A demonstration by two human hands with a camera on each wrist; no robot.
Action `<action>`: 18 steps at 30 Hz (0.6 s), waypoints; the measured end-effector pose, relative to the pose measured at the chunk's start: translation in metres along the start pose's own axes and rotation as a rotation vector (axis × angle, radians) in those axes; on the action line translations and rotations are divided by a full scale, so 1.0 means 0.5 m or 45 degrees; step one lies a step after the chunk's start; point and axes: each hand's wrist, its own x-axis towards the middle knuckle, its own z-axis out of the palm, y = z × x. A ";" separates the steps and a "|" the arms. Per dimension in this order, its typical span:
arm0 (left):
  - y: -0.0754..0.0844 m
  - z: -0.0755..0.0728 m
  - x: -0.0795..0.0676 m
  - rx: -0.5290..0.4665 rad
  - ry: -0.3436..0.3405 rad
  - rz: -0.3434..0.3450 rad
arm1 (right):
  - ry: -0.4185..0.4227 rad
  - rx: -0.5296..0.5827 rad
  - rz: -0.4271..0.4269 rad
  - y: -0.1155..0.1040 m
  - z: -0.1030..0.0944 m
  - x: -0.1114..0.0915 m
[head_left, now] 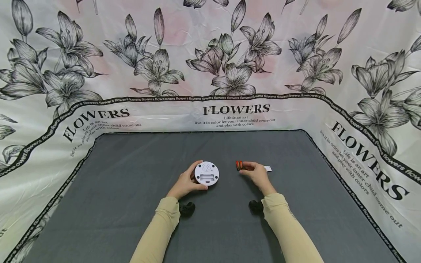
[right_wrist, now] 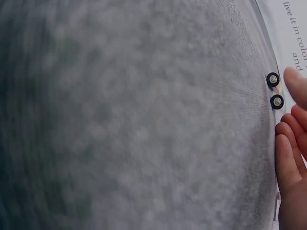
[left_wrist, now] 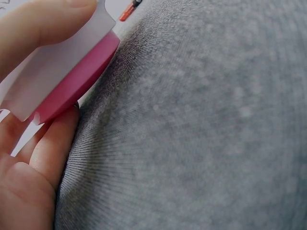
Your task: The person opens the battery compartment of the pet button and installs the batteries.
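Observation:
My left hand (head_left: 185,183) grips a round white device (head_left: 207,168) by its left side, thumb below and fingers above. Its underside faces up, showing speaker holes, small dark feet and an uncovered battery compartment (head_left: 207,177) with no battery in it. The left wrist view shows a pink part (left_wrist: 79,79) under the white body. Two orange-and-black batteries (head_left: 239,166) lie side by side on the cloth. My right hand (head_left: 258,175) is just right of them, its thumb and fingers parted beside the battery ends (right_wrist: 277,101). Behind that hand lies a small white piece (head_left: 268,168), partly hidden.
A grey cloth (head_left: 217,226) covers the table. Flower-printed white fabric (head_left: 171,117) rises around its back and sides. A dark rounded object sits at each wrist, the left one (head_left: 187,209) and the right one (head_left: 255,207).

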 end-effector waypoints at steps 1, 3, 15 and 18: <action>-0.001 0.001 0.001 -0.002 -0.001 -0.003 | 0.005 -0.020 -0.007 0.001 0.000 0.000; -0.003 0.001 0.003 -0.001 0.002 -0.004 | 0.013 -0.049 -0.018 0.001 0.001 0.000; -0.070 0.000 0.023 0.013 0.043 0.030 | 0.030 -0.204 -0.017 -0.004 0.011 0.011; -0.070 0.000 0.023 0.008 0.041 0.055 | 0.053 -0.232 -0.032 -0.004 0.012 0.015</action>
